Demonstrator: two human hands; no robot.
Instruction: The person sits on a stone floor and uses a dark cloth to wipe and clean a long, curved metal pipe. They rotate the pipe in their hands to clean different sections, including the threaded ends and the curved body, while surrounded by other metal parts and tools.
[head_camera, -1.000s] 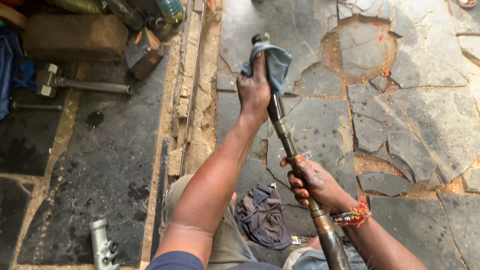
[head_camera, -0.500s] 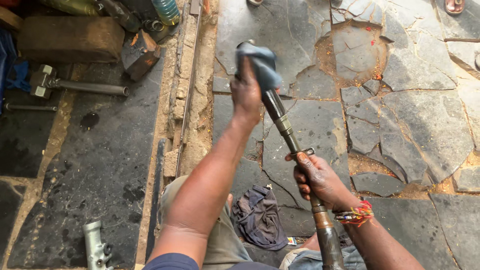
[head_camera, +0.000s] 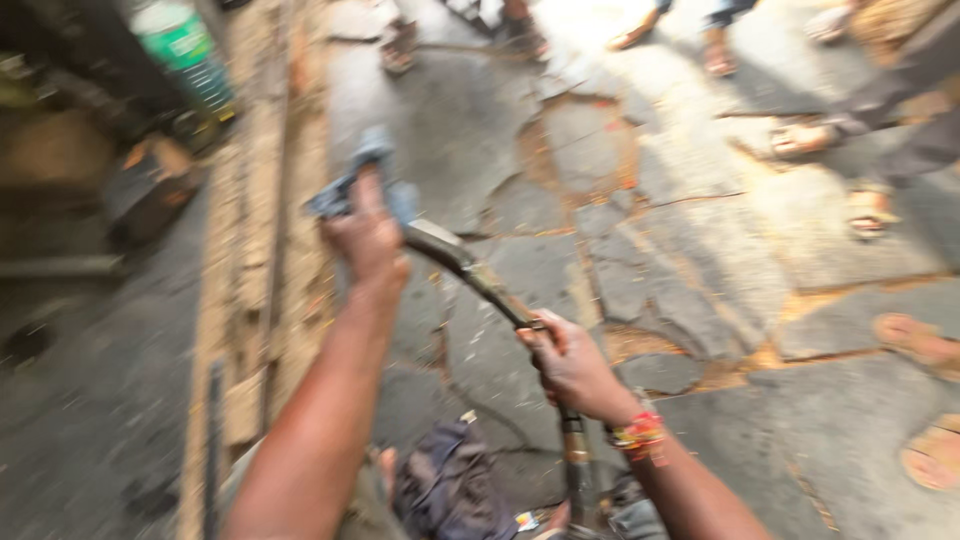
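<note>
Head view, heavily motion-blurred, looks down over two bare forearms at a cracked stone floor (head_camera: 700, 250). At nine o'clock runs a dark, grimy strip of ground edged by a pale rough kerb (head_camera: 240, 330), with a green container (head_camera: 185, 50) up at eleven o'clock.

Next comes the left hand (head_camera: 368, 235), arm stretched almost straight toward twelve o'clock, fist clenched around a blue-grey rag (head_camera: 345, 190) that wraps the far end of a long metal shaft (head_camera: 470, 270). From that fist the shaft slants down toward five o'clock, dark and greasy, passing between the two hands and continuing to the bottom edge.

Lower, at six o'clock, a crumpled dark cloth (head_camera: 450, 485) lies on the floor beside the person's knee.

Right of it, the right hand (head_camera: 572, 368) grips the shaft near its middle, fingers curled tightly round it, wrist bent inward and wearing a red-and-yellow thread band (head_camera: 640, 435).

Sandalled feet (head_camera: 925, 340) of other people stand along the three o'clock edge and along the top.
</note>
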